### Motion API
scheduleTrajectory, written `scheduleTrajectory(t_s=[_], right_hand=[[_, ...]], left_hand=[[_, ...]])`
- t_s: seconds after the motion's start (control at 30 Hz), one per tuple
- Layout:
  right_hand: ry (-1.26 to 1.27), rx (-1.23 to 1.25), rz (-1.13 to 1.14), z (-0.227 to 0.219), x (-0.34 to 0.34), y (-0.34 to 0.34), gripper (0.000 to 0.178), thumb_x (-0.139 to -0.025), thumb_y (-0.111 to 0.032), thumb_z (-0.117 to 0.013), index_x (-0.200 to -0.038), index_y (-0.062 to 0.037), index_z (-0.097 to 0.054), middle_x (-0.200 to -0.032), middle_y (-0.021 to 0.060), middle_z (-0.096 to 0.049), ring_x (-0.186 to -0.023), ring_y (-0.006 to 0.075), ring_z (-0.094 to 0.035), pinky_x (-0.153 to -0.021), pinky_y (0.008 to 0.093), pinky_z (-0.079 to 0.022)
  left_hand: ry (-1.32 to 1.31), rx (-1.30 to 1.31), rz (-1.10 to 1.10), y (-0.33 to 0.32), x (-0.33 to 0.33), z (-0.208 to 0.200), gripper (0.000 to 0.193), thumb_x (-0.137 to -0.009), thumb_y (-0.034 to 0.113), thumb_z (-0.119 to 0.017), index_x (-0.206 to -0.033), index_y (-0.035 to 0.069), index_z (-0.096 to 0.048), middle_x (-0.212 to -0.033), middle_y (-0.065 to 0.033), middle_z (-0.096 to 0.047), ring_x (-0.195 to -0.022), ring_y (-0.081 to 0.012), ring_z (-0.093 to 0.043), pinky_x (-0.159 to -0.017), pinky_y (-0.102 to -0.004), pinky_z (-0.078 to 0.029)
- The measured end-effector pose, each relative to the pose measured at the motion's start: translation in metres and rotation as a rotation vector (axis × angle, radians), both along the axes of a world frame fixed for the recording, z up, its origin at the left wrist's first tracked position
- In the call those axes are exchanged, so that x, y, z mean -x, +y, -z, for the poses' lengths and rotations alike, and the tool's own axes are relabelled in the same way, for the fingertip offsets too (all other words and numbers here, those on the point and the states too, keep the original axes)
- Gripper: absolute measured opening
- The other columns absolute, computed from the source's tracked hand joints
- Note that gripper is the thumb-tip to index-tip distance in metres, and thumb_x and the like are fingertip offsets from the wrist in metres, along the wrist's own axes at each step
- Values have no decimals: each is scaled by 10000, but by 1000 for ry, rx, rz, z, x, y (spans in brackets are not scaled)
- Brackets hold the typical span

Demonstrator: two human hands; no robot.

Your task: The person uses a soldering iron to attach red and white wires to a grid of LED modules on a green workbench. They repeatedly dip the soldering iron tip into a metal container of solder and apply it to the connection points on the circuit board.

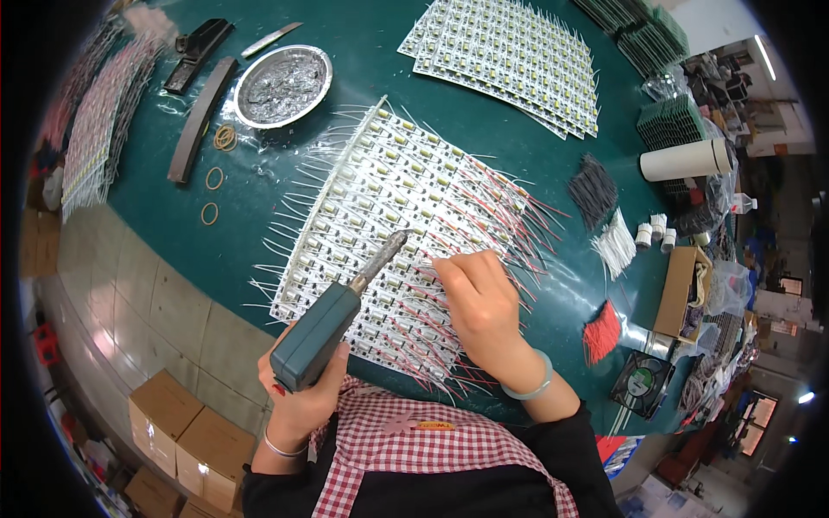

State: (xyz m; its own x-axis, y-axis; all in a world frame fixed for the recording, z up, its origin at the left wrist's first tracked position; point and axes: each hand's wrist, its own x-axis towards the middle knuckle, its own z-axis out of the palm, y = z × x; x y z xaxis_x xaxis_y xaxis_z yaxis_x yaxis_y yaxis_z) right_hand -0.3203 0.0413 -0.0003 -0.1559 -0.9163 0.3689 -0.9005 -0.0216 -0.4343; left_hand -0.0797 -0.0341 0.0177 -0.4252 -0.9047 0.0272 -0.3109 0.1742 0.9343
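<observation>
Head view: the left hand (304, 393) has its fingers wrapped around 1 dark green soldering gun (318, 332), clamped on its body, with the tip (397, 240) angled up and to the right over 1 panel of circuit boards (345, 198). The right hand (484, 302) reaches forward over the panel's right half, thumb and forefinger close together by the red wires (509, 203); whether a wire is pinched between them, I cannot tell. The panel lies slanted across the middle of the green table (367, 52). Left of it are 1 metal bowl (327, 82) and 2 single rubber bands (210, 204); right of it, 1 black wire pile (592, 192), 1 white wire pile (615, 245), 1 red wire pile (602, 333), 3 white rolls (658, 226) and 1 fan (641, 381).
</observation>
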Motion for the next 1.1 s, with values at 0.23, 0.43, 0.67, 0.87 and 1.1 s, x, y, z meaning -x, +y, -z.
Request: scheduleTrajectory(t_s=[0.23,0.43,0.67,0.87,1.1], right_hand=[[-27,32,19,28,-5,-4,354,-755,57,-656,-1107,19,-651,-1000,125,-614,-869,298,-585,-692,381,-507],[-3,12,43,30,-7,-4,337,-750,61,-660,-1082,5,-657,-1009,120,-613,-876,294,-587,-687,385,-514],[-3,23,43,31,-7,-4,326,-746,57,-666,-1067,-1,-667,-999,110,-616,-870,290,-589,-681,381,-517],[-16,36,38,31,-5,-3,338,-736,60,-665,-1069,1,-673,-989,110,-617,-870,290,-593,-687,382,-518],[-30,30,22,30,-4,-4,348,-730,57,-656,-1074,7,-673,-996,114,-618,-875,292,-595,-692,385,-516]], left_hand=[[-1,-18,16,4,-6,4,235,-772,-48,-780,-998,-92,-729,-946,-162,-747,-773,-203,-722,-721,-300,-561],[20,0,46,2,-5,5,229,-778,-63,-769,-1001,-90,-727,-926,-147,-736,-757,-183,-704,-688,-292,-547],[14,-26,69,2,-2,2,196,-789,-71,-759,-981,-76,-722,-914,-125,-720,-736,-155,-679,-656,-280,-527],[-6,-26,84,3,-3,5,174,-789,-68,-761,-957,-62,-720,-891,-124,-709,-714,-174,-676,-645,-285,-524],[29,-75,67,6,-4,12,167,-786,-69,-761,-947,-42,-725,-883,-126,-704,-696,-196,-673,-634,-295,-521]])
